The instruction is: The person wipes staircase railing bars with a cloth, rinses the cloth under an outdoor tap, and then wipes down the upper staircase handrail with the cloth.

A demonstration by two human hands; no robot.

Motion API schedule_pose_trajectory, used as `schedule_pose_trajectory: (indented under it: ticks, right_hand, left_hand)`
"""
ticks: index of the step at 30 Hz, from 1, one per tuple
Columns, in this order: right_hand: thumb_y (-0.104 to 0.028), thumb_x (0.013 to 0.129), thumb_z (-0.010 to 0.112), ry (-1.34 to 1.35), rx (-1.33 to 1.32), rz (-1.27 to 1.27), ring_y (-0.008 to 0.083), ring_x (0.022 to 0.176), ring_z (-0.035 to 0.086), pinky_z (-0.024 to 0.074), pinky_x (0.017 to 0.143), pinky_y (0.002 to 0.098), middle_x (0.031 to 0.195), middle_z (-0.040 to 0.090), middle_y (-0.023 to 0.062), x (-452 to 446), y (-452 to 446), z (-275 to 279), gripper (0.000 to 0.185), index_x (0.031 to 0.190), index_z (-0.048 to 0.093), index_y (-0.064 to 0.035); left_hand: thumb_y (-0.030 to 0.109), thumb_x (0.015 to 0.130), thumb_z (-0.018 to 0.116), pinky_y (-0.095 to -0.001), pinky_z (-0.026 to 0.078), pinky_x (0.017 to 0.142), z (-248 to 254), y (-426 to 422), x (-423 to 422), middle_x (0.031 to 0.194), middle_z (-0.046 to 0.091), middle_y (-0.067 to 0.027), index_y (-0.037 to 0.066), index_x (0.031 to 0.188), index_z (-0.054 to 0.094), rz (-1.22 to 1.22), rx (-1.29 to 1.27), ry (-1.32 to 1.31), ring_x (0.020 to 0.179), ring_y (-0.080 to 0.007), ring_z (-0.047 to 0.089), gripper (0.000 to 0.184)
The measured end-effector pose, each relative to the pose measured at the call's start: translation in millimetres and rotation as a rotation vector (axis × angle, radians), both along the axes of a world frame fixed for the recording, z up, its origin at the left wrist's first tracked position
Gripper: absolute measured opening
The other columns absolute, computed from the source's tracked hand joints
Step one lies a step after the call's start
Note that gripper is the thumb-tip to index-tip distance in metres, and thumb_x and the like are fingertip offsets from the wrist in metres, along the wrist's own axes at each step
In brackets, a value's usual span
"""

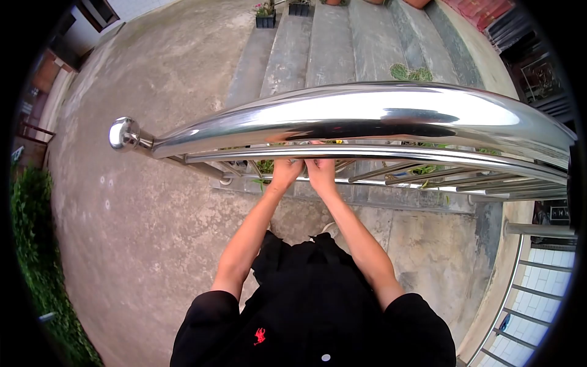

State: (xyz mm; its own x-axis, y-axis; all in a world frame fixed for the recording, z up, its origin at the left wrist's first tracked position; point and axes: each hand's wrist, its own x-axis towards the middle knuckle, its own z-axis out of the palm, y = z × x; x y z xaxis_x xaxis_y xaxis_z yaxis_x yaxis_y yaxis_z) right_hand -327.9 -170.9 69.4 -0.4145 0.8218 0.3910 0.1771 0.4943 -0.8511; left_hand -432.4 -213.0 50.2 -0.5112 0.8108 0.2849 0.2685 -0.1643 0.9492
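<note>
A thick, shiny metal handrail (342, 113) crosses in front of me, with a thinner rail (367, 153) below it. Both my arms reach out to the bars under the handrail. My left hand (287, 170) and my right hand (320, 168) are side by side, almost touching, at the thinner rail. That rail covers most of their fingers, so whether they grip a bar or anything else is hidden. Green leaves (265, 166) show between the bars beside my left hand.
A round metal knob (124, 134) caps the handrail's left end. Concrete steps (330, 52) lie beyond, with a cactus (411, 73) and a black planter (265, 19). Another railing (541, 284) runs at the right. A green hedge (36, 263) borders the concrete ground at the left.
</note>
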Motion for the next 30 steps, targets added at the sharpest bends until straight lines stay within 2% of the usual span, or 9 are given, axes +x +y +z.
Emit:
schedule_pose_trajectory:
  ticks: [4, 9, 11, 12, 13, 16, 18, 23, 30]
  right_hand:
    - [-0.018, 0.077, 0.069, -0.129, -0.037, 0.193, 0.0321, 0.107, 0.056, 0.0412, 0.094, 0.0393, 0.117, 0.057, 0.0185, 15, 3, -2, 0.047, 0.118, 0.055, 0.0017]
    - [-0.033, 0.074, 0.075, -0.264, -0.050, 0.350, 0.0295, 0.101, 0.058, 0.0440, 0.090, 0.0377, 0.109, 0.062, 0.0168, 1, 7, 28, 0.056, 0.114, 0.058, 0.0012]
    - [-0.041, 0.073, 0.074, -0.485, -0.423, 0.424, 0.0325, 0.105, 0.059, 0.0450, 0.090, 0.0395, 0.112, 0.063, 0.0191, -11, 9, 33, 0.059, 0.115, 0.059, -0.0026]
    - [-0.043, 0.075, 0.071, -0.565, -0.581, 0.444, 0.0312, 0.099, 0.063, 0.0468, 0.087, 0.0377, 0.107, 0.067, 0.0154, -18, 13, 29, 0.053, 0.111, 0.062, -0.0043]
    - [-0.043, 0.075, 0.071, -0.562, -0.588, 0.439, 0.0312, 0.099, 0.063, 0.0468, 0.087, 0.0377, 0.107, 0.067, 0.0154, -20, 12, 24, 0.053, 0.111, 0.062, -0.0043]
    - [-0.041, 0.081, 0.064, -0.437, -0.284, 0.326, 0.0305, 0.107, 0.061, 0.0456, 0.091, 0.0375, 0.116, 0.064, 0.0156, -16, 11, 13, 0.048, 0.115, 0.062, -0.0067]
    - [-0.048, 0.084, 0.060, -0.605, -0.374, 0.382, 0.0306, 0.114, 0.057, 0.0430, 0.096, 0.0361, 0.125, 0.060, 0.0155, -11, 18, 19, 0.056, 0.124, 0.058, -0.0081]
    - [-0.055, 0.085, 0.058, -0.677, -0.407, 0.470, 0.0288, 0.117, 0.055, 0.0416, 0.098, 0.0334, 0.129, 0.058, 0.0138, -20, 27, 33, 0.061, 0.126, 0.058, -0.0099]
    - [-0.044, 0.086, 0.063, -0.622, -0.653, 0.254, 0.0240, 0.107, 0.061, 0.0474, 0.088, 0.0330, 0.122, 0.062, 0.0133, -24, 15, 12, 0.053, 0.124, 0.059, -0.0057]
  left_hand:
    - [-0.001, 0.081, 0.060, -0.0314, 0.046, 0.087, -21, 4, 1, 0.113, 0.059, -0.0117, -0.001, 0.117, 0.055, -0.018, 0.019, -0.130, 0.100, -0.0191, 0.056, 0.036]
    - [0.002, 0.080, 0.062, -0.0325, 0.046, 0.089, -22, 11, 2, 0.115, 0.060, -0.0133, 0.000, 0.116, 0.057, -0.048, 0.119, -0.303, 0.104, -0.0203, 0.056, 0.037]
    - [0.005, 0.079, 0.064, -0.0345, 0.045, 0.091, -51, 11, -4, 0.116, 0.060, -0.0136, 0.001, 0.117, 0.057, -0.093, 0.239, -0.282, 0.105, -0.0223, 0.056, 0.039]
    - [0.009, 0.079, 0.065, -0.0372, 0.044, 0.094, -59, 8, -7, 0.117, 0.060, -0.0141, 0.002, 0.117, 0.058, -0.053, 0.103, 0.004, 0.107, -0.0254, 0.056, 0.039]
    - [0.013, 0.079, 0.066, -0.0398, 0.042, 0.096, -68, 3, -9, 0.118, 0.060, -0.0145, 0.004, 0.116, 0.059, -0.015, -0.033, 0.291, 0.109, -0.0284, 0.056, 0.039]
    - [0.014, 0.076, 0.068, -0.0418, 0.043, 0.093, -54, 2, -8, 0.109, 0.063, -0.0139, 0.004, 0.107, 0.063, -0.032, -0.013, 0.221, 0.104, -0.0309, 0.057, 0.033]
    - [0.010, 0.073, 0.070, -0.0396, 0.047, 0.085, -45, 3, -7, 0.095, 0.065, -0.0123, 0.002, 0.098, 0.064, -0.021, 0.020, 0.220, 0.093, -0.0280, 0.061, 0.027]
    - [0.005, 0.076, 0.066, -0.0342, 0.049, 0.082, -21, -12, -24, 0.098, 0.068, -0.0138, -0.001, 0.100, 0.065, -0.271, -0.209, -0.111, 0.090, -0.0231, 0.062, 0.024]
    - [0.006, 0.075, 0.065, -0.0360, 0.050, 0.072, -12, -16, -17, 0.087, 0.068, -0.0149, 0.000, 0.093, 0.067, -0.154, -0.187, -0.116, 0.081, -0.0231, 0.064, 0.019]
